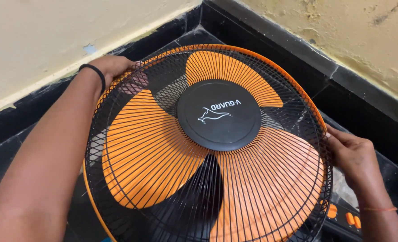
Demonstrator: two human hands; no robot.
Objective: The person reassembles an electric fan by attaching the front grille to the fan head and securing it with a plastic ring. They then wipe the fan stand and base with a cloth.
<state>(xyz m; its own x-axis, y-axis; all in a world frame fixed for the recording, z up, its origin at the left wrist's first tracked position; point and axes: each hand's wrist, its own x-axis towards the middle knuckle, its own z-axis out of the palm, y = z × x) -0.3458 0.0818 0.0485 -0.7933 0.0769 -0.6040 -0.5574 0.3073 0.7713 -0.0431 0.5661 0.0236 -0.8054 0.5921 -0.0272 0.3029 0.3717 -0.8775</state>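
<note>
**Both hands on the rim of a black fan guard**

Head view: a round black wire guard fills the middle of the frame, seen from above and tilted a little toward the lower left. Behind its wires show three orange blades, and a black round cap with a white emblem sits at the centre of the guard. An orange ring runs along the guard's outer edge, clearest at the upper right and lower left.

The left hand is at the upper left of the frame, curled over the guard's rim, its fingers partly seen through the wires; a black band circles that wrist. The right hand is at the right edge of the guard, fingers bent and pressed against the rim; a thin orange thread lies around that wrist.

At the lower right, just under the guard, a black panel with orange buttons shows. The fan lies in a corner of a dark floor, with pale, stained walls above a black skirting at the upper left and upper right.
</note>
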